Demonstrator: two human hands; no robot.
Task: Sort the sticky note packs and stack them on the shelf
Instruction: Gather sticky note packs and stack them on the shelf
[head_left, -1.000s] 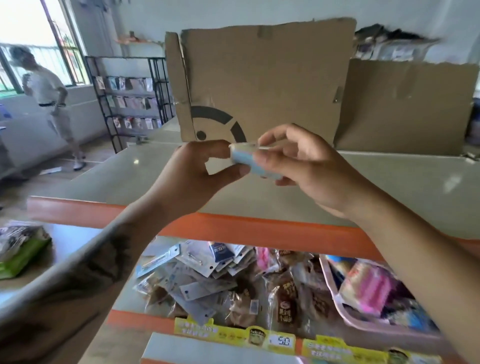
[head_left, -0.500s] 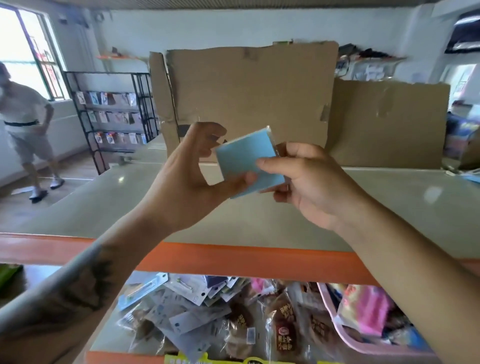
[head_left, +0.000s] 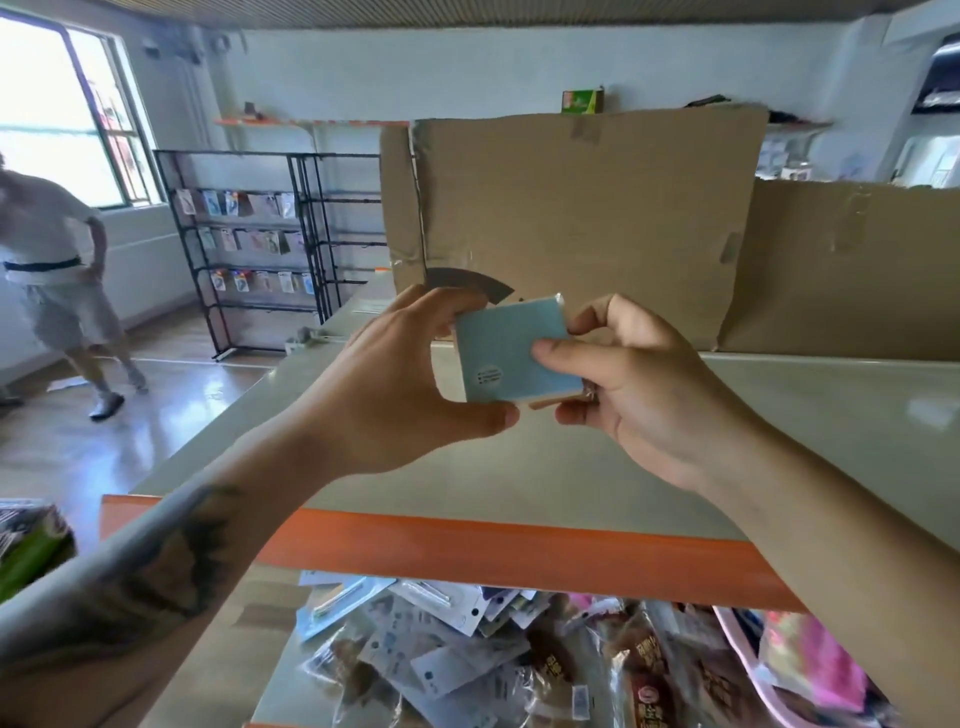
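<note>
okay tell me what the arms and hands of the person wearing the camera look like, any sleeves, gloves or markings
Both hands, the left hand and the right hand, are bare: no gloves, rings or watch visible. Both forearms are uncovered, no sleeves in view. The left forearm carries a large dark tattoo.

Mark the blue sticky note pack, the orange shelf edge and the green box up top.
blue sticky note pack (head_left: 511, 353): head view, middle of its face.
orange shelf edge (head_left: 467, 551): head view, front strip.
green box (head_left: 582, 100): head view, front face.
</note>
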